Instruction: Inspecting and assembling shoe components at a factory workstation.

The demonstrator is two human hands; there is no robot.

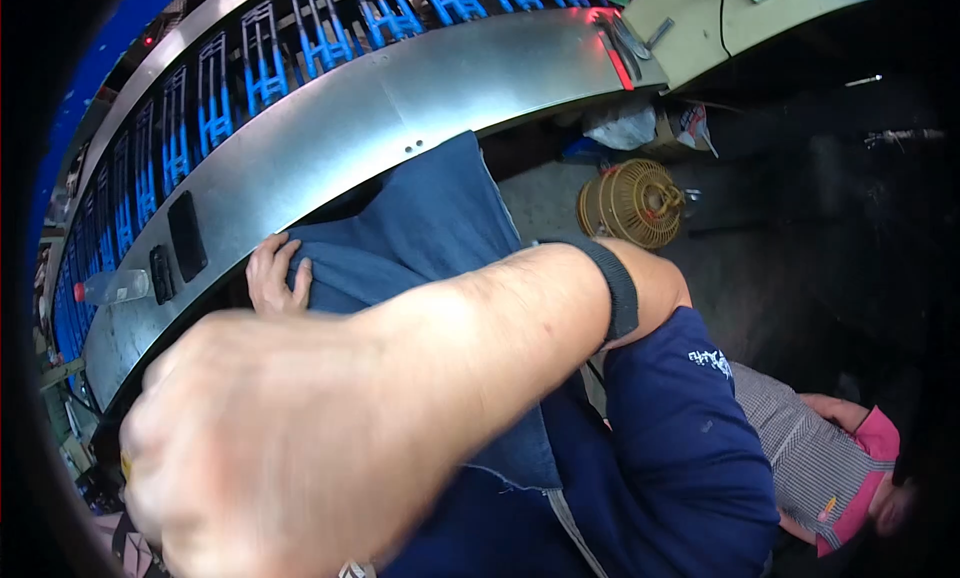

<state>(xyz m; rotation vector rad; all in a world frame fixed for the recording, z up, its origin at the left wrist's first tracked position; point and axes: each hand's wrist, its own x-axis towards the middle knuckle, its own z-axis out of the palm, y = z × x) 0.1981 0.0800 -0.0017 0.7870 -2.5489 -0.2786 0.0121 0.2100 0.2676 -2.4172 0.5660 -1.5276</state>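
1. Our left hand (pixel 275 275) touches the blue cloth (pixel 410 218) beside the table (pixel 330 128); we cannot tell its grip.
2. Our blurred right hand (pixel 260 438) looks curled, contents hidden.
3. Blue forked frames (pixel 265 63) line up beyond; what is done or left, we cannot judge.

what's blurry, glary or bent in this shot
Head view: the right hand, large in the foreground, is blurred, the left hand sharper; head view: white glare on the metal counter, whose edge bows with the fisheye; head view: deep shadow right of the wicker basket.
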